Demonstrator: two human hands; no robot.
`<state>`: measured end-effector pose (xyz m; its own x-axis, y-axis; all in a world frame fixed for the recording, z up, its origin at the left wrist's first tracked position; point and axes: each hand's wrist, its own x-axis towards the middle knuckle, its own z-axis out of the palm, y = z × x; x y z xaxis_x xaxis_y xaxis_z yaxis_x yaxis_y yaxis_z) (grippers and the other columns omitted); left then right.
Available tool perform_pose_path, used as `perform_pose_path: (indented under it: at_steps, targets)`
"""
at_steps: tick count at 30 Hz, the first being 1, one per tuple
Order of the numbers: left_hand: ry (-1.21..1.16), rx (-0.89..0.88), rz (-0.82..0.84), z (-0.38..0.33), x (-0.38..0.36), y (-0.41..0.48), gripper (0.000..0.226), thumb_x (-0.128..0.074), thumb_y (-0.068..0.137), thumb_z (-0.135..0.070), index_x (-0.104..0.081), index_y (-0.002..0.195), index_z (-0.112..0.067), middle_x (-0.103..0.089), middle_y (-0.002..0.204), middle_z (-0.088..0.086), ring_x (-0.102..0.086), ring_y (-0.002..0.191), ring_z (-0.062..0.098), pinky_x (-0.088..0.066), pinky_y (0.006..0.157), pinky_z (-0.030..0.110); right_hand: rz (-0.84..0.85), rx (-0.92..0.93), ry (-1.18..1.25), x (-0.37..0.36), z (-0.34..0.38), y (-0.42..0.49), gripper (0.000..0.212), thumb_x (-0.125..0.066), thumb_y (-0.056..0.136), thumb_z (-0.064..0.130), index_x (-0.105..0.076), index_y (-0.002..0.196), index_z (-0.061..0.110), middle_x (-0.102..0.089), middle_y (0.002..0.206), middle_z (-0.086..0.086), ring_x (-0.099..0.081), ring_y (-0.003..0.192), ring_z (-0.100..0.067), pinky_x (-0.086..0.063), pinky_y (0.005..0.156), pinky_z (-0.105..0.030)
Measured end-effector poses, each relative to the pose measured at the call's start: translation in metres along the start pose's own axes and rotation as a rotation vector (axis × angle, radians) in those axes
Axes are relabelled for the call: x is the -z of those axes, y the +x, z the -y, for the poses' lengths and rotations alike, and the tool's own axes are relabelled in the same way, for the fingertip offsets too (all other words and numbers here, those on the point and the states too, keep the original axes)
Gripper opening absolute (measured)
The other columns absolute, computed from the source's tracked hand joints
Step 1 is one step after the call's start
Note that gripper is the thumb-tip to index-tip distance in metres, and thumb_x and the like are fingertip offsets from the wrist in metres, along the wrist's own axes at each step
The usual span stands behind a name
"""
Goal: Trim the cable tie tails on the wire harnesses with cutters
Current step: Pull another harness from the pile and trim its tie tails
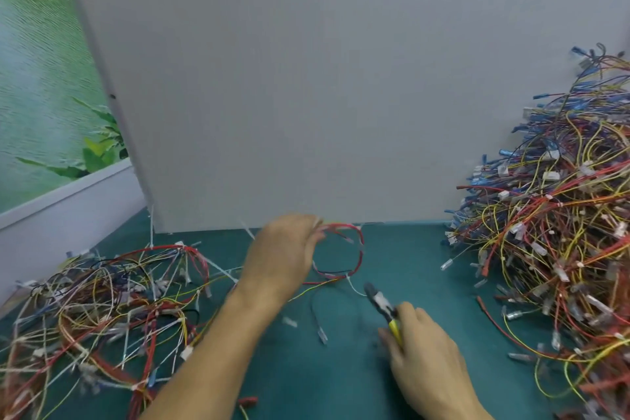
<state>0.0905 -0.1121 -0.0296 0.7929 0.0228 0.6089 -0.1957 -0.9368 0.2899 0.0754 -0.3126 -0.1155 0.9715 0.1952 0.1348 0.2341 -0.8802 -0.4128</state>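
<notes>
Pinching the seemingly light, floppy harness [358,249] by its far loop, the left hand [283,256] steadies it while the right hand [424,355] clasps the cutters [382,304] beside the tie tail [354,287].

I am holding my left hand [283,256] out toward twelve o'clock, fingers pinching the wire harness [359,249]; my right hand [422,351], at five o'clock, is gripping the cutters [383,305].

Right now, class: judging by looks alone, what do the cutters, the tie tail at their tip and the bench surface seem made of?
Cutters: dull grey head, likely metal; yellow handles look plastic-coated. Tie tail: thin, white, bending freely, probably nylon-type plastic. Bench surface: flat matte teal, perhaps a rubber or vinyl mat; blur leaves it open.
</notes>
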Motion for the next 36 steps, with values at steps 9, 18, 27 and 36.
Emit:
perform_pose_path:
  at_steps: [9,18,27,36]
  targets:
    - [-0.094,-0.21,0.157,-0.034,-0.057,-0.046,0.064,-0.054,0.068,0.009,-0.056,0.127,-0.016,-0.065,0.112,0.003,-0.057,0.103,0.025,-0.041,0.091,0.031,0.125,-0.493,1.343,0.019,0.004,0.022,0.023,-0.057,0.096,0.029,-0.062,0.089,0.007,-0.071,0.084,-0.014,-0.057,0.048,-0.019,-0.045,0.046,-0.026]
    - [-0.141,-0.408,0.238,-0.039,-0.051,-0.081,0.04,-0.06,0.073,-0.005,-0.063,0.113,-0.008,-0.052,0.135,0.009,-0.047,0.127,0.025,-0.031,0.111,0.028,0.139,-0.64,1.444,0.017,0.003,0.037,0.014,-0.055,0.09,-0.005,-0.061,0.083,0.005,-0.061,0.056,-0.009,-0.049,0.049,-0.019,-0.041,0.049,-0.024]
    - [-0.091,-0.183,-0.181,-0.006,-0.009,-0.062,0.018,-0.06,0.086,-0.015,-0.07,0.1,-0.012,-0.065,0.106,0.001,-0.06,0.098,0.019,-0.045,0.088,0.034,-0.25,-0.66,1.284,0.021,-0.023,0.057,0.019,-0.059,0.084,-0.007,-0.054,0.076,0.009,-0.045,0.059,-0.008,-0.04,0.05,-0.018,-0.031,0.048,-0.023]
    - [-0.159,0.318,0.472,0.048,-0.013,-0.067,0.04,-0.074,0.079,-0.043,-0.06,0.115,-0.033,-0.065,0.082,-0.021,-0.058,0.073,-0.009,-0.042,0.068,0.009,-0.518,-0.162,0.292,0.041,-0.014,0.044,0.01,-0.062,0.087,0.012,-0.053,0.092,0.012,-0.056,0.088,-0.011,-0.053,0.081,-0.035,-0.037,0.066,-0.038]
